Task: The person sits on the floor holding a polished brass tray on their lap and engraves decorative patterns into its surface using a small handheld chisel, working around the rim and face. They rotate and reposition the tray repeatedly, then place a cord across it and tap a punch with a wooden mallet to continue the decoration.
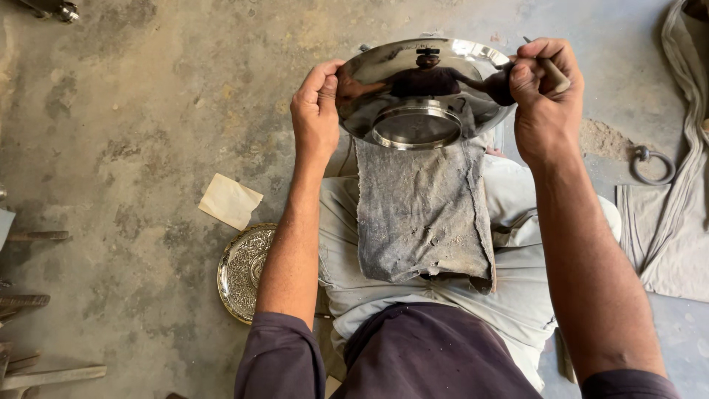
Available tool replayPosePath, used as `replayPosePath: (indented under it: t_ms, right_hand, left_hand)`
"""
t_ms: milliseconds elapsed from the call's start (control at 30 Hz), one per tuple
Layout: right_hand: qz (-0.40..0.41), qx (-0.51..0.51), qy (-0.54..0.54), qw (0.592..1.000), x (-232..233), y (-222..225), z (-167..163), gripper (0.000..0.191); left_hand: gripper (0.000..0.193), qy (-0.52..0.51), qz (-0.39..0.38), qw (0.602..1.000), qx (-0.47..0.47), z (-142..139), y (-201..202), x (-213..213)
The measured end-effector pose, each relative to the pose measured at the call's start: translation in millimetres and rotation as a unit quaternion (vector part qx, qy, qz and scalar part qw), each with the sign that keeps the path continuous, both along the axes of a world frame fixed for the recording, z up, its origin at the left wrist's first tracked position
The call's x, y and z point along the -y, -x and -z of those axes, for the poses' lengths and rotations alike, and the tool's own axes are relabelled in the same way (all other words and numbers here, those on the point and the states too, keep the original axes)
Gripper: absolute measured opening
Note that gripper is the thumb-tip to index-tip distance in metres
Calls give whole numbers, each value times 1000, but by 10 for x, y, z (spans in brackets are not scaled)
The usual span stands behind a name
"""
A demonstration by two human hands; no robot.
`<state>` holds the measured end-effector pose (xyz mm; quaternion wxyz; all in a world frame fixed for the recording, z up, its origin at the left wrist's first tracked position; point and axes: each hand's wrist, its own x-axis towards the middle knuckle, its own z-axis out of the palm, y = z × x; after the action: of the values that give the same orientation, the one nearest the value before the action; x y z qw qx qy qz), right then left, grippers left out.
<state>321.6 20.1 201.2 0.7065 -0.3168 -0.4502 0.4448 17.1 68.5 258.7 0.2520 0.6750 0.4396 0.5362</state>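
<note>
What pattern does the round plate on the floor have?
The plate has dense, ornate engraved patterning, silvery-gold in colour; head view.

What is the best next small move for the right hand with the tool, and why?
Probably lower the tool tip onto the shiny metal plate: the right hand grips it at the rim, while the left hand steadies the opposite edge.

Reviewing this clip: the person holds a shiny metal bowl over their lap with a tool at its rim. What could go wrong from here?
1. The polished bowl is gripped only at its left edge by the left hand; it might slip onto the concrete floor.
2. The right hand holds a thin tool at the rim; a skid could scratch the mirror surface.
3. The engraved plate beside the leg could be knocked.
</note>
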Motion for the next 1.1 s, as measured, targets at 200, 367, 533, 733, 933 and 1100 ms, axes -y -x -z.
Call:
replayPosePath:
  t_ms: [200,367,533,733,933,1100]
  right_hand:
    - [-22,-33,13,999,-43,-57,2,10]
    - [-24,-52,8,998,-36,-110,100,5]
    - [-24,-41,4,999,38,-103,181,6]
    - [213,47,194,957,624,215,332,24]
    - [148,-60,319,934,1188,277,757,34]
    - [185,72,212,957,1026,498,1044,37]
  left_hand:
    - [27,-18,4,1000,3,10,-42,-53]
    - [27,44,60,995,65,99,3,-74]
    - [21,17,61,997,38,175,95,-9]
    - [23,42,56,989,-131,229,365,884]
    - [17,-82,145,940,-299,949,442,1831]
    - [17,-115,48,932,-339,1564,434,1874]
